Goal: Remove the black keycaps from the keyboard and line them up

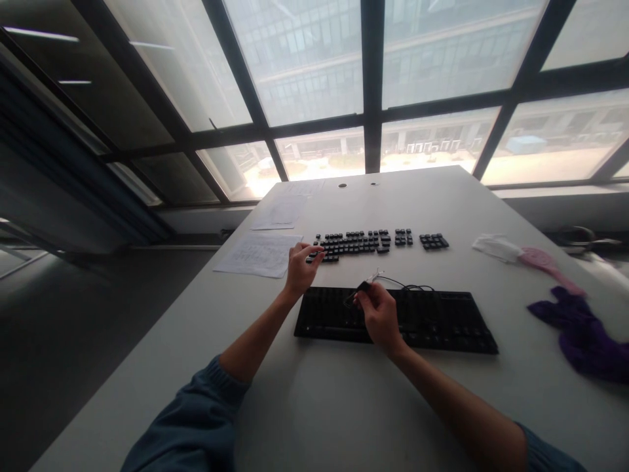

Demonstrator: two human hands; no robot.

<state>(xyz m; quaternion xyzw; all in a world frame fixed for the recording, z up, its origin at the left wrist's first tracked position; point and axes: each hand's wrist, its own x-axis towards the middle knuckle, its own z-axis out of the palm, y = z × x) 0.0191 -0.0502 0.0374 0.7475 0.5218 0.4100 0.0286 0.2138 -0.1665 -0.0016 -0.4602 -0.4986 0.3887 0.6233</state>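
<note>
A black keyboard point(457, 321) lies on the white table in front of me. Behind it, loose black keycaps point(351, 246) are laid out in rows and blocks. At the left end of these rows is my left hand point(301, 269), thumb and forefinger pinched on what looks like a keycap; the fingertips overlap the dark keys behind. My right hand point(379, 316) is above the middle of the keyboard, closed on a small black tool with thin wire ends, apparently a keycap puller point(363, 286). A black cable point(417, 286) curls along the keyboard's back edge.
Printed sheets of paper point(260, 255) lie on the left of the table point(393, 203). To the right are a white cloth point(496, 247), a pink item point(543, 260) and a purple cloth point(584, 334). Large windows stand behind the table, whose left edge drops to a dark floor.
</note>
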